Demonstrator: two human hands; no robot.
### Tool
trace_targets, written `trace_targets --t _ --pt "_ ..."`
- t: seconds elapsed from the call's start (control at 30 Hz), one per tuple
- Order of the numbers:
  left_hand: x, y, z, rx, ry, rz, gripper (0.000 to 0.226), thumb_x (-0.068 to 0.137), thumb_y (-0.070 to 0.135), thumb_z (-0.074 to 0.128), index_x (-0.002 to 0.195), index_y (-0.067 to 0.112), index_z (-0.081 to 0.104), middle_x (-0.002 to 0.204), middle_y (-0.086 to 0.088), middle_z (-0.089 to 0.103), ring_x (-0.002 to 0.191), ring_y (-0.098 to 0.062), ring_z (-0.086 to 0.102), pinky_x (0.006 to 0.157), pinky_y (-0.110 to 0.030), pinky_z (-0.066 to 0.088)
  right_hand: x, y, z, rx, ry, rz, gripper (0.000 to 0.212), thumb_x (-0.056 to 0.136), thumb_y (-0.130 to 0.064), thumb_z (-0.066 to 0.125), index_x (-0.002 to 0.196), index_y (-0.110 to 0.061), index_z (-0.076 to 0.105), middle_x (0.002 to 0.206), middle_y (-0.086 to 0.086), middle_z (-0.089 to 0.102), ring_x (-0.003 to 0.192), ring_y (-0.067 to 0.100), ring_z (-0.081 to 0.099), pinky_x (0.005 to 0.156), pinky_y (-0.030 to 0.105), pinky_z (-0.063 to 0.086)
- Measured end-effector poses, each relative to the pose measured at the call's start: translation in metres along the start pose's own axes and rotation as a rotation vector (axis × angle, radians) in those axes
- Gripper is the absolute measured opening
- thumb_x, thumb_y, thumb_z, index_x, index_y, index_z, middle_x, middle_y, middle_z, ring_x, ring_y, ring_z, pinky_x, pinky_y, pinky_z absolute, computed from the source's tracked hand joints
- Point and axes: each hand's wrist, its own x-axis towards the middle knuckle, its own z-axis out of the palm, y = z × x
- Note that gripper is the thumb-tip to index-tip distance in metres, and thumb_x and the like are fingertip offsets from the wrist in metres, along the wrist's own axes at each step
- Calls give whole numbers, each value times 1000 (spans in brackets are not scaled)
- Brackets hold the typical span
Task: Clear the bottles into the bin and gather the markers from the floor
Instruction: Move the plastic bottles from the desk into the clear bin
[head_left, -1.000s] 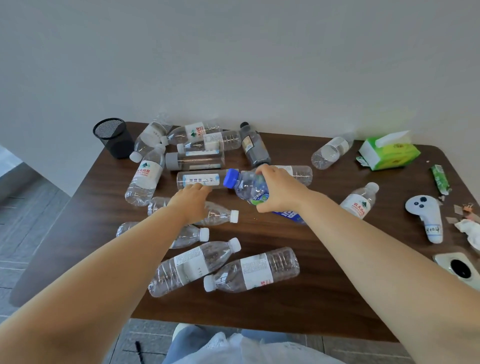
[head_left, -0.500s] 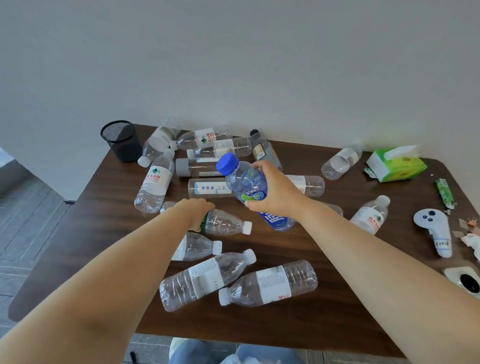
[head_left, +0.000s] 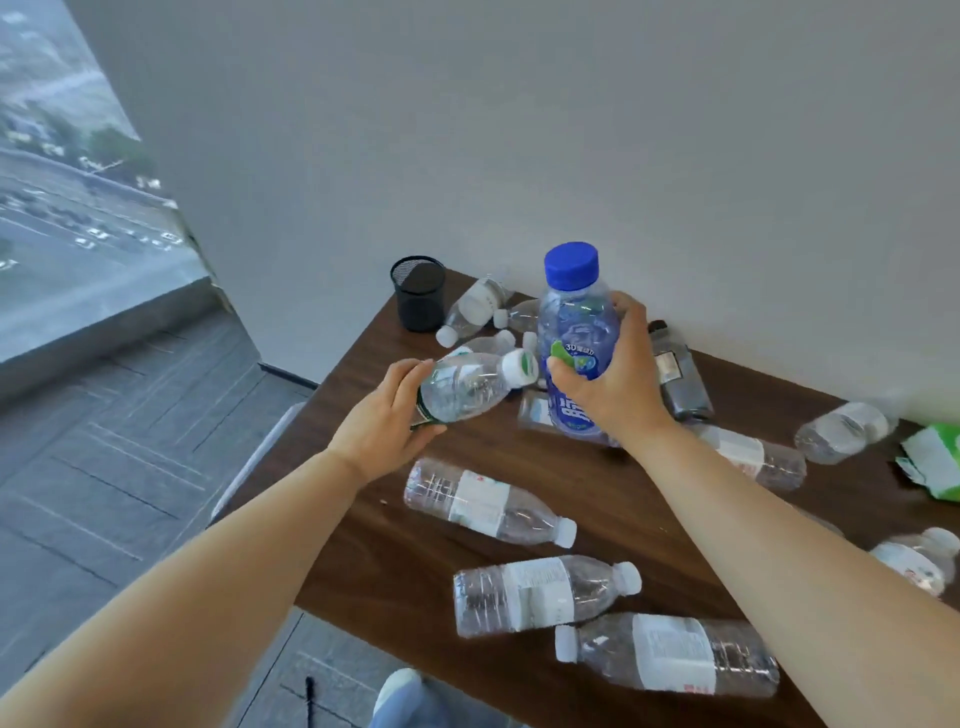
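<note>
My right hand (head_left: 615, 387) grips a blue-capped bottle (head_left: 575, 322) with a blue label, held upright above the brown table (head_left: 374, 545). My left hand (head_left: 387, 418) holds a clear bottle with a white cap (head_left: 470, 384) by its base, lifted and lying sideways, cap toward the blue bottle. Several clear empty bottles lie on the table: one (head_left: 488, 501) just below my hands, two more (head_left: 540, 595) (head_left: 670, 652) near the front edge, others at the back. A black marker (head_left: 310, 699) lies on the floor below the table edge.
A black mesh pen cup (head_left: 418, 292) stands at the table's back left corner. A dark grey bottle (head_left: 678, 376) lies behind my right hand. A green tissue pack (head_left: 935, 460) is at the right edge. Grey floor (head_left: 104, 441) and a window lie to the left.
Both hands have lifted their bottles off the table. The blue-capped bottle is now upright. The view has swung to the left, bringing the window and floor into sight.
</note>
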Motion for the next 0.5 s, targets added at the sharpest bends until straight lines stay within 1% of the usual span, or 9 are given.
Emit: trace_targets --t 0.07,0.17,0.2,0.27,0.3,0.37,0.4,0.47,0.5 --pt "-13 -14 -14 -117 120 -117 76 80 34 70 138 1 35 135 -20 44 98 -38 64 76 -43 57 10 -18 24 15 19 -51 68 71 -14 79 124 -7 37 115 0 47 106 15 53 87 21 46" --pt "-30 -42 -36 -357 302 -412 75 82 25 68 142 3 27 137 -17 36 115 -33 52 91 -41 48 22 -44 67 45 -64 -66 69 71 -20 78 125 -8 36 117 1 48 106 15 54 90 25 49" --pt "-36 -54 -44 -426 378 -512 75 83 24 67 142 6 25 136 -15 36 120 -30 48 97 -39 44 25 -52 84 66 -115 -70 70 71 -22 77 125 -9 35 119 3 50 106 17 55 89 24 49" --pt "-50 -81 -59 -501 503 -653 73 84 22 65 143 9 25 135 -14 36 124 -26 44 104 -36 38 25 -70 121 112 -234 -65 69 73 -19 77 125 -8 35 120 5 51 105 16 56 84 15 48" --pt "-59 -95 -67 -504 535 -694 71 85 21 65 143 9 25 134 -14 36 123 -25 43 103 -32 36 23 -79 140 122 -293 -60 67 75 -17 77 126 -7 34 120 4 51 104 14 55 81 12 46" --pt "-75 -120 -81 -493 561 -752 69 86 21 64 142 10 27 134 -13 37 120 -21 44 100 -29 35 17 -95 181 146 -384 -56 66 76 -16 76 126 -6 33 120 4 51 104 13 55 81 12 45" --pt "-83 -132 -86 -493 566 -776 68 86 21 64 142 11 27 135 -13 37 120 -20 44 101 -30 36 15 -102 202 161 -414 -51 66 76 -16 75 126 -5 33 119 4 52 103 13 56 81 11 44" --pt "-97 -155 -94 -498 571 -817 68 86 23 63 142 14 25 138 -11 37 123 -23 45 105 -38 39 11 -118 239 204 -454 -32 64 78 -15 74 126 -4 33 114 0 50 100 11 55 80 9 45" --pt "-102 -166 -97 -506 579 -833 69 86 25 63 143 15 25 139 -11 38 125 -25 45 106 -42 40 11 -125 256 226 -470 -7 63 79 -15 73 126 -4 32 113 -2 49 99 11 55 82 13 47"
